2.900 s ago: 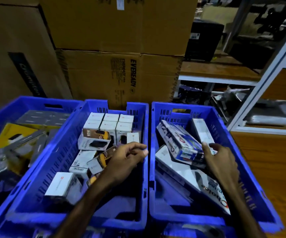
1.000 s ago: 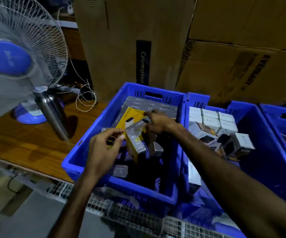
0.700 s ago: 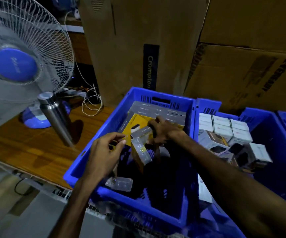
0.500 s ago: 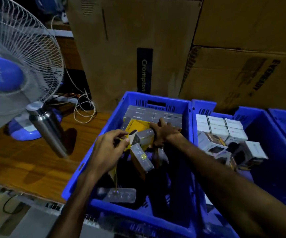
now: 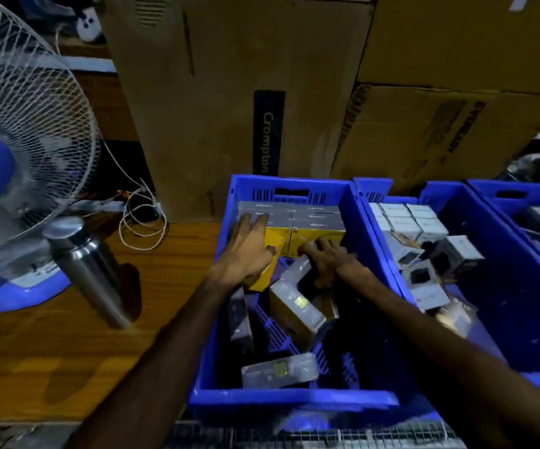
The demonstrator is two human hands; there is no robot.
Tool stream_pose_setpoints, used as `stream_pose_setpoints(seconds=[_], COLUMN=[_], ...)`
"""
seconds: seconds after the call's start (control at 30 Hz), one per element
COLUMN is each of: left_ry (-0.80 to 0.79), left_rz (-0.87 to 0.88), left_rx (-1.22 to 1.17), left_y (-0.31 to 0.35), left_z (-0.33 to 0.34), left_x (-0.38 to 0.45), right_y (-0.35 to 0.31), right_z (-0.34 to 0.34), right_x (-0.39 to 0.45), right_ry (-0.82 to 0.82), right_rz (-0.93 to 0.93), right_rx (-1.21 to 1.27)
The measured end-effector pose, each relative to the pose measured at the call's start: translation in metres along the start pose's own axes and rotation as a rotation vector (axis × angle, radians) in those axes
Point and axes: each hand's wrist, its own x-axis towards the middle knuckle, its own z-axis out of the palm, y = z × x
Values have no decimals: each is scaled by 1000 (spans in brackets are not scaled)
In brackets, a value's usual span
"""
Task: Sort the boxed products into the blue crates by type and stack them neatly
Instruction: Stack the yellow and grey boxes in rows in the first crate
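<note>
Left blue plastic crate (image 5: 359, 218): grey flat boxes (image 5: 289, 215) and yellow boxes (image 5: 314, 243) stacked at far wall; several loose boxes (image 5: 294, 314) remain unsorted. Left hand (image 5: 249, 251), grip spread, presses the stack; right hand (image 5: 328, 257), grip curled, holds a grey box (image 5: 296, 270).

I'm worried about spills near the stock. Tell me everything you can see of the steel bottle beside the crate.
The steel bottle is a slim cylinder of shiny, brushed-looking metal with a flat, round metal cap, apparently shut. It stands on the wooden table, looking tilted in the wide-angle view, in front of the fan's blue base and left of the blue crate. Neither hand touches it; whether it touches the fan base is unclear.
</note>
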Motion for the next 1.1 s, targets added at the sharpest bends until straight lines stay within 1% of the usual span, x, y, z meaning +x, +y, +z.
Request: stream_pose_setpoints(seconds=[0.13, 0.2, 0.33, 0.4, 0.53, 0.67, 0.73, 0.77, 0.83, 0.9, 0.97, 1.03, 1.1], left_ry=[-112, -139, -98, -125, -158, -82, -13, 12, 46, 85, 142, 176, 182], left_rz=[5, 26, 75, 107, 158, 217, 220, 211, 160, 99, 46, 10, -37], left_rx=[7, -3, -20, -46, -113, -282, -390, -451, -598, -717, -803, -903, -992], left_y=[-7, -11, -13, -11, -11, -9, -5, -3, 2, 4, 6, 3, -1], left_z=[16, 20, 20, 17, 15, 11, 7, 4, -1, -8, -14, -14, -15], left_x=[7, 10, 16, 14, 12, 10, 9, 9, 7, 4, 3, 5, 6], right_y=[-8, -10, -16, -18, -21, -16, -15, -15, -12, -9, -7, -5, -6], right_z=[9, 15, 25, 33, 43, 36, 29, 25, 18, 15, 13, 11, 8], right_x=[-17, -26, -47, -58, -69, -66, -67, -67, -63, -54, -45, -37, -32], right_ry=[-37, -43, -126, -183, -194, -252, -196, -140, 24, 174, 270, 312, 327], right_rz=[52, 71, 114, 116, 130, 96, 82, 83, 85, 65, 69, 89, 82], right_rx=[49, 56, 99, 80, 76, 118, 142, 154, 221, 420, 683, 913, 1075])
